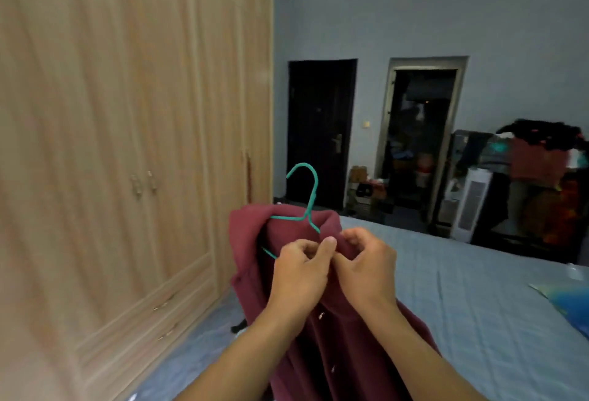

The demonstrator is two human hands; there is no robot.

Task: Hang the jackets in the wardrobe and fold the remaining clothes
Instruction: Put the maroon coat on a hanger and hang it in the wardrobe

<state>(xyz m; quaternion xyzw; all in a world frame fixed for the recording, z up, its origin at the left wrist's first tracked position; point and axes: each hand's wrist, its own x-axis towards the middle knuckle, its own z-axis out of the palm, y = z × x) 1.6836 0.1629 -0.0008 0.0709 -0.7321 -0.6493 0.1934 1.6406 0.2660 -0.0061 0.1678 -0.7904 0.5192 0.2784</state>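
Both hands are pinching the maroon jacket [322, 330] at its collar, the left hand [299, 268] and right hand [366, 265] touching, fingers curled into the cloth. Left of them, the closed wardrobe [127, 145] is standing near. A green hanger [307, 196] is sitting inside the jacket's shoulders, hook rising free. Rightward the bed [478, 289] is lying open toward the dark door [320, 133].

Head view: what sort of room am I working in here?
Most likely a home bedroom: a bed with a blue checked sheet, a tall wooden wardrobe with shut doors, and two doorways in the far wall.
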